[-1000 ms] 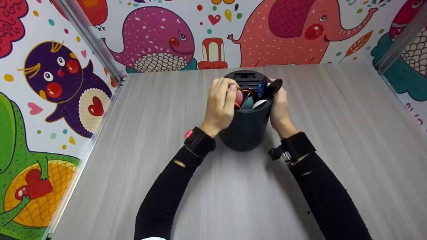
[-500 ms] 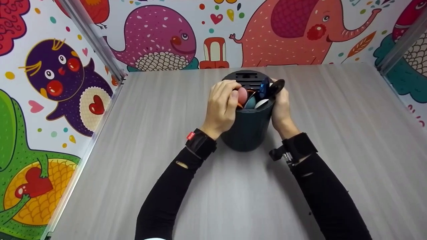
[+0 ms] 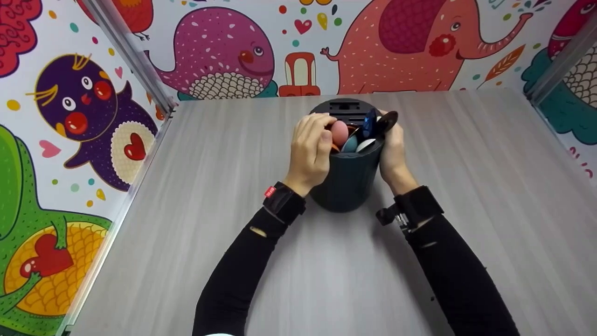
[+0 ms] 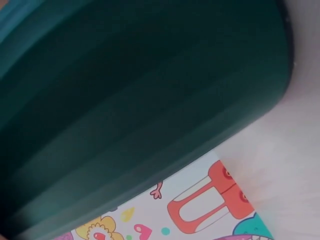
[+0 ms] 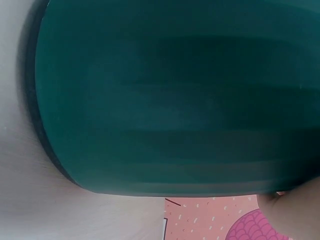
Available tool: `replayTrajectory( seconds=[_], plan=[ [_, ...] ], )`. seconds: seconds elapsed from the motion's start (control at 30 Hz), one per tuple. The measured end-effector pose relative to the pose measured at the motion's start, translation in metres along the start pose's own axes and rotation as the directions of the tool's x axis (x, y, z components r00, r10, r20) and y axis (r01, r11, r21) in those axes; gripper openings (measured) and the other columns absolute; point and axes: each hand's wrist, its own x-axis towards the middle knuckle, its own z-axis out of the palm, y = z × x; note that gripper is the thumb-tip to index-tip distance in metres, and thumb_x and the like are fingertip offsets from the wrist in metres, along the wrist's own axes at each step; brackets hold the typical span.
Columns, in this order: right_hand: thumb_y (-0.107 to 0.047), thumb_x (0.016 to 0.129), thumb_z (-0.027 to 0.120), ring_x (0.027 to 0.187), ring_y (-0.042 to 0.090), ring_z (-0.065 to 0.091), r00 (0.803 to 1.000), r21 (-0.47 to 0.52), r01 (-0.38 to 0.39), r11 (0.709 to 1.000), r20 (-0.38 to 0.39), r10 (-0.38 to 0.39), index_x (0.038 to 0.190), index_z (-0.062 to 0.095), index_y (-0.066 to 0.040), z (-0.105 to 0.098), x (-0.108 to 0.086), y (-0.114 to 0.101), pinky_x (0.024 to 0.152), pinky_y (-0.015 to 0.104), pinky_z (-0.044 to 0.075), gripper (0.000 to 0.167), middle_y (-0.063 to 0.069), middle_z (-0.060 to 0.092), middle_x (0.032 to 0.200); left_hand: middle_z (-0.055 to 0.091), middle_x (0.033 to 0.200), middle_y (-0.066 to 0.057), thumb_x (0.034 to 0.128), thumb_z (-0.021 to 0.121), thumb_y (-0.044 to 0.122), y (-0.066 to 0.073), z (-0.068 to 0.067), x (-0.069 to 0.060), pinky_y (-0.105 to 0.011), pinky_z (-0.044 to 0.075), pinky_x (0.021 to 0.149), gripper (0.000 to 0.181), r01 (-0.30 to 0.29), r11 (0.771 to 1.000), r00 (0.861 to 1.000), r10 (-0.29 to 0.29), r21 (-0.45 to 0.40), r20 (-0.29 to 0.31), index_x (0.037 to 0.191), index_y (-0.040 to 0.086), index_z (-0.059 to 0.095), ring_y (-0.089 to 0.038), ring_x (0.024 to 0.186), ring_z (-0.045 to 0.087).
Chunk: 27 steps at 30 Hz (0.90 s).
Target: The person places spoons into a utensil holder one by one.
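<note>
A dark green utensil holder stands upright on the table, with a slotted section at the back of its top. My left hand curls round its upper left side, fingers by the rim next to a pink rounded utensil head. From the right, my right hand grips the holder, its fingers mostly hidden behind it. Inside are a teal utensil head, a white one, a shiny blue piece and a dark brown oval head. The holder's ribbed wall fills both wrist views.
The grey wood-grain table runs back to a wall panel with cartoon animals. Another printed panel stands on the left behind a metal rail. The holder is near the table's back edge.
The pink utensil head shows more beside my left thumb than before. My left wrist has shifted slightly to the right. The right hand and the holder have stayed nearly in place.
</note>
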Motion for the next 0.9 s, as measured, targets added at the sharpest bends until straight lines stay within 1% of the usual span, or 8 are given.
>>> replayTrajectory(
  seconds=[0.1, 0.23, 0.5, 0.6, 0.7, 0.77, 0.83, 0.9],
  plan=[
    [-0.026, 0.114, 0.034, 0.087, 0.007, 0.058, 1.0, -0.004, 0.006, 1.0, 0.006, -0.006, 0.104, 0.074, -0.014, 0.0, 0.0, 0.0, 0.088, 0.024, 0.047, 0.043, -0.006, 0.065, 0.088, 0.074, 0.119, -0.018, 0.1145, 0.016, 0.049, -0.001, 0.0, -0.002, -0.045, 0.044, 0.116, 0.076, -0.005, 1.0, 1.0, 0.005, 0.001, 0.0, 0.12, -0.003, 0.071, -0.033, 0.122, 0.063],
    [-0.028, 0.114, 0.031, 0.093, 0.008, 0.059, 1.0, -0.03, 0.008, 1.0, -0.001, -0.009, 0.109, 0.075, -0.012, -0.001, -0.001, 0.0, 0.092, 0.024, 0.046, 0.047, -0.006, 0.067, 0.094, 0.074, 0.123, -0.019, 0.1146, 0.016, 0.048, -0.002, 0.001, -0.004, -0.045, 0.043, 0.119, 0.076, -0.009, 1.0, 1.0, 0.009, 0.004, 0.009, 0.126, -0.004, 0.07, -0.034, 0.125, 0.062],
    [-0.028, 0.114, 0.033, 0.099, 0.01, 0.06, 1.0, -0.036, -0.006, 0.999, 0.005, 0.006, 0.114, 0.075, -0.01, -0.004, 0.001, -0.001, 0.097, 0.024, 0.046, 0.046, -0.005, 0.069, 0.101, 0.073, 0.126, -0.02, 0.1145, 0.015, 0.049, 0.001, 0.003, -0.003, -0.045, 0.041, 0.122, 0.077, 0.004, 1.0, 1.0, -0.004, -0.007, 0.009, 0.128, -0.004, 0.07, -0.035, 0.128, 0.061],
    [-0.033, 0.114, 0.035, 0.099, 0.01, 0.06, 1.0, -0.038, 0.012, 0.999, 0.002, -0.012, 0.11, 0.075, -0.013, -0.006, 0.003, -0.003, 0.096, 0.023, 0.046, 0.045, -0.006, 0.07, 0.101, 0.07, 0.132, -0.021, 0.1145, 0.015, 0.049, 0.003, 0.003, 0.0, -0.046, 0.037, 0.124, 0.077, 0.015, 0.999, 0.999, -0.014, -0.034, 0.029, 0.132, -0.004, 0.067, -0.036, 0.133, 0.059],
    [-0.034, 0.114, 0.034, 0.091, 0.009, 0.058, 0.999, -0.045, 0.041, 0.998, 0.031, -0.04, 0.101, 0.073, -0.015, -0.008, 0.006, -0.005, 0.09, 0.024, 0.046, 0.046, -0.006, 0.066, 0.093, 0.064, 0.142, -0.024, 0.1138, 0.013, 0.052, 0.003, -0.001, 0.003, -0.047, 0.033, 0.127, 0.08, 0.021, 0.999, 0.997, -0.017, -0.047, 0.073, 0.138, -0.006, 0.063, -0.04, 0.14, 0.053],
    [-0.031, 0.115, 0.032, 0.091, 0.008, 0.059, 0.997, -0.083, 0.046, 0.995, 0.068, -0.04, 0.101, 0.073, -0.013, -0.01, 0.009, -0.006, 0.089, 0.024, 0.046, 0.047, -0.006, 0.066, 0.092, 0.06, 0.148, -0.026, 0.1126, 0.011, 0.056, 0.0, -0.006, 0.006, -0.048, 0.029, 0.129, 0.084, 0.022, 0.999, 0.994, -0.018, -0.034, 0.109, 0.142, -0.007, 0.059, -0.042, 0.144, 0.049],
    [-0.028, 0.115, 0.028, 0.09, 0.009, 0.06, 0.993, -0.165, 0.037, 0.986, 0.116, -0.018, 0.105, 0.074, -0.007, -0.014, 0.014, -0.009, 0.088, 0.025, 0.046, 0.051, -0.002, 0.068, 0.093, 0.054, 0.154, -0.028, 0.111, 0.009, 0.06, -0.005, -0.015, 0.009, -0.05, 0.025, 0.131, 0.089, 0.023, 1.0, 0.989, -0.022, -0.009, 0.145, 0.146, -0.007, 0.055, -0.044, 0.148, 0.045],
    [-0.028, 0.115, 0.025, 0.102, 0.013, 0.064, 0.986, -0.316, 0.032, 0.948, 0.165, 0.022, 0.118, 0.074, -0.001, -0.023, 0.021, -0.012, 0.096, 0.029, 0.048, 0.055, 0.006, 0.073, 0.106, 0.051, 0.157, -0.03, 0.1095, 0.007, 0.063, -0.012, -0.025, 0.014, -0.053, 0.022, 0.132, 0.093, 0.02, 0.999, 0.985, -0.025, 0.032, 0.17, 0.148, -0.008, 0.052, -0.047, 0.15, 0.042]
  ],
)
